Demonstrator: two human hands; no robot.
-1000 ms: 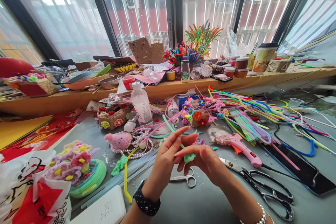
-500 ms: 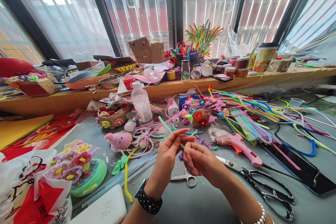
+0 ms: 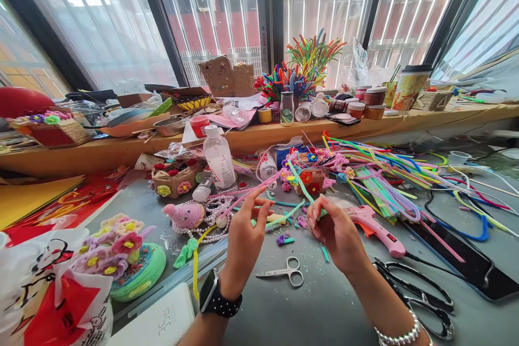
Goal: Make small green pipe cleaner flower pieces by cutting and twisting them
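Note:
My right hand pinches a light green pipe cleaner, which slants up and left from the fingertips. Its lower end is hidden in the fingers. My left hand is raised to the left, apart from it, fingers spread and loosely curved, with nothing visibly held. A bit of green shows behind its fingers. Another green pipe cleaner lies on the table between the hands. Below them rests a small pair of scissors. Close to my right hand are a pink glue gun and large black-handled scissors, partly behind my forearm.
At left stand a crocheted flower piece, a plastic bag and a white box. A bottle, a flowered basket and a pink crocheted piece sit farther back. Loose pipe cleaners cover the right; jars line the sill.
My hands, together before, have moved apart. My left hand has let go and gone slightly left; my right hand has moved right with the green pipe cleaner, uncovering the small scissors.

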